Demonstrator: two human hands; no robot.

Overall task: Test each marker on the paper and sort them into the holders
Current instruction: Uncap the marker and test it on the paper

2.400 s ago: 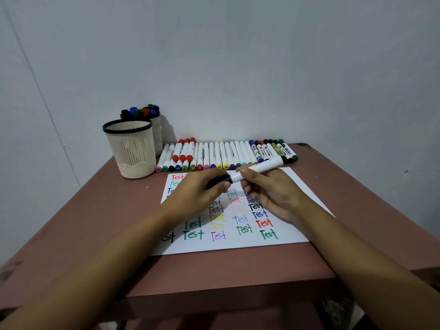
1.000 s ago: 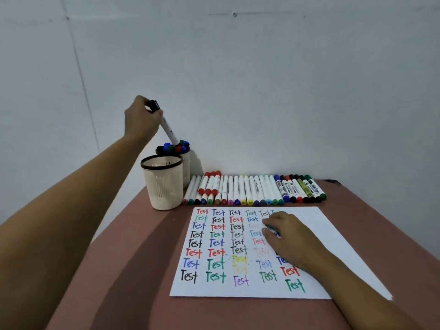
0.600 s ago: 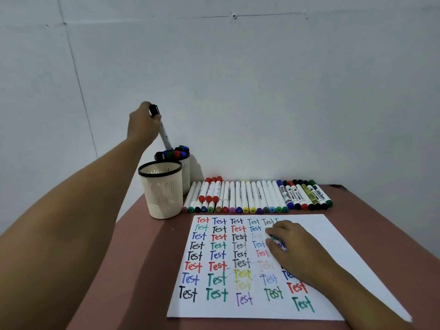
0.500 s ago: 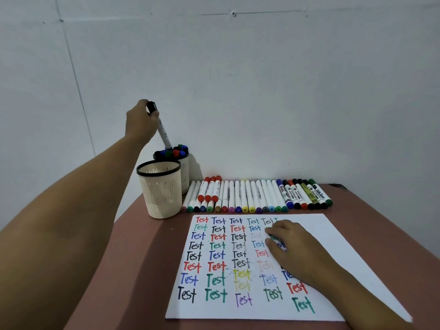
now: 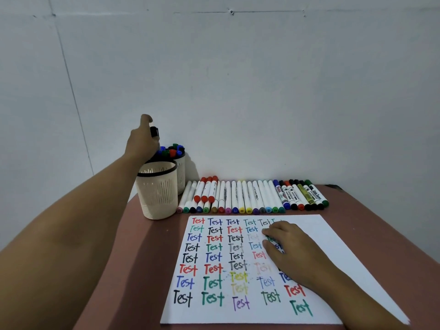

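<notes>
1. Your left hand [image 5: 142,142] is pinching the black-capped marker [image 5: 154,131] just above the rear holder [image 5: 181,166], behind the front holder [image 5: 157,191].
2. Your right hand [image 5: 289,250] is resting on the paper [image 5: 338,236], fingers loosely bent, close together.

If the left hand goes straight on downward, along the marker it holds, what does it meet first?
Most likely the coloured caps in the rear holder, right below the left hand and its black-capped marker. The front holder stands nearer the camera, seemingly off that line; depth is unclear.
</notes>
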